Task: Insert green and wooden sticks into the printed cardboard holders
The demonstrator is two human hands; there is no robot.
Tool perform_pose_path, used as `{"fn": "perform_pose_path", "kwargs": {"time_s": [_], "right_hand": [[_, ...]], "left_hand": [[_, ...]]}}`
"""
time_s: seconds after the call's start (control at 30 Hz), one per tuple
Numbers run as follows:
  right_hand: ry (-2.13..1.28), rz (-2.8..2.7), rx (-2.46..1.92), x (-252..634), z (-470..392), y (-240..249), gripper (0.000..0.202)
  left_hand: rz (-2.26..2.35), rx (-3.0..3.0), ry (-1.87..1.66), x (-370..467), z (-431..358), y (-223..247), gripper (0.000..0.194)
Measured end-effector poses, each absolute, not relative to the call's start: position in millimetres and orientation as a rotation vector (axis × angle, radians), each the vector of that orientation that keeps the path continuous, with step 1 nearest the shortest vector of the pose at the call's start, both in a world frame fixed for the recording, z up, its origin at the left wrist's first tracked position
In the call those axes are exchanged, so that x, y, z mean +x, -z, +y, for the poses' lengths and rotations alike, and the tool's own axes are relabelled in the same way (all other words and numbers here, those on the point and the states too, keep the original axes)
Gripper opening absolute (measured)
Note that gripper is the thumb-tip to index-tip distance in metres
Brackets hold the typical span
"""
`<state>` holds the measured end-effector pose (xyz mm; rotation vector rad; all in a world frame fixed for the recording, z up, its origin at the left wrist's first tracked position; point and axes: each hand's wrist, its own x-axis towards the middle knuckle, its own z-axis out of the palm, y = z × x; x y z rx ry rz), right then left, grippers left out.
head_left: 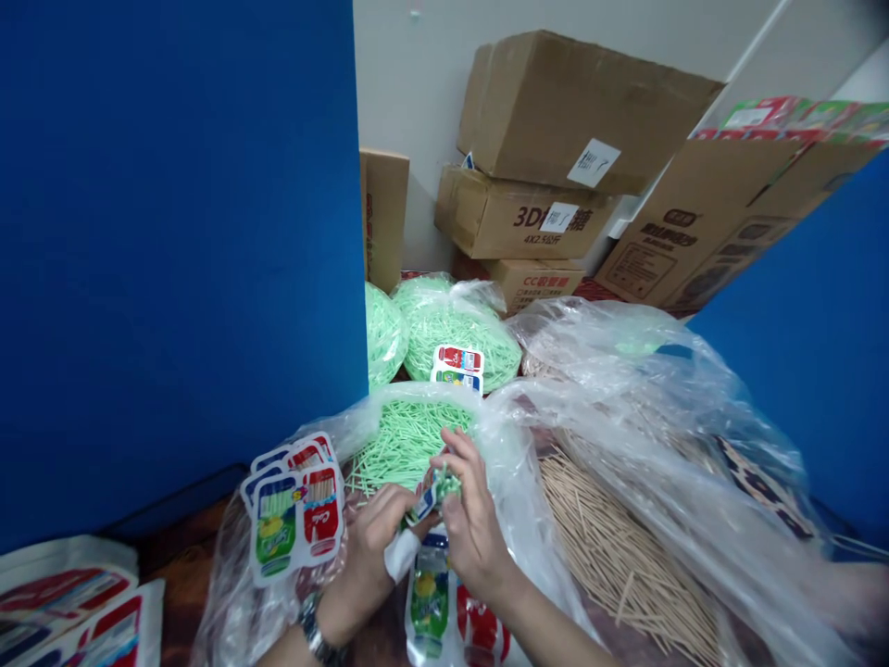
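Note:
My left hand (371, 547), with a watch (318, 630) on its wrist, is closed on a small printed packet (425, 496) held at a tilt. A white patch shows by its fingers; I cannot tell whether it is tape or packet edge. My right hand (476, 528) is curled around a short bunch of thin green sticks (448, 484) at the packet's mouth. Just beyond both hands, an open clear bag holds a heap of loose green sticks (417, 435). Below the hands lies another double packet (431, 602), with a green bottle and a red cola bottle printed on it.
Filled packets (298, 509) lie stacked at left. Brown sticks (625, 556) fill an open plastic bag (667, 445) at right. Tied bags of green sticks (458, 324) sit behind, before stacked cartons (542, 213). Blue panels (173, 232) flank both sides. Larger printed packets (76, 602) lie lower left.

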<state>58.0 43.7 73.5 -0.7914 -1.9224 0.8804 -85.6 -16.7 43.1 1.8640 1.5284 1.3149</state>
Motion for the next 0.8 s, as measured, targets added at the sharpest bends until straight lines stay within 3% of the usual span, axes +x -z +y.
{"fn": "perform_pose_path", "kwargs": {"time_s": [0.13, 0.3, 0.5, 0.6, 0.7, 0.73, 0.8], "right_hand": [[-0.944, -1.928, -0.784, 81, 71, -75, 0.056], [-1.320, -1.814, -0.845, 88, 93, -64, 0.028], [-1.097, -1.829, -0.897, 80, 78, -58, 0.016], [-1.053, -1.882, -0.888, 79, 73, -59, 0.015], [-1.081, -1.943, -0.876, 77, 70, -54, 0.016], [-1.101, -1.938, -0.885, 76, 69, -52, 0.017], [-1.140, -1.879, -0.930, 74, 67, -46, 0.018]], "left_hand": [[1.479, 1.828, -1.313, -94, -12, -39, 0.010], [1.496, 1.735, -1.295, -96, -11, -36, 0.013], [1.622, 1.563, -1.331, -100, -16, -37, 0.035], [1.582, 1.335, -1.371, -102, -17, -34, 0.019], [1.479, 1.150, -1.395, -103, -16, -27, 0.043], [1.466, 1.122, -1.377, -103, -16, -25, 0.042], [1.491, 1.107, -1.331, -105, -17, -22, 0.018]]}}
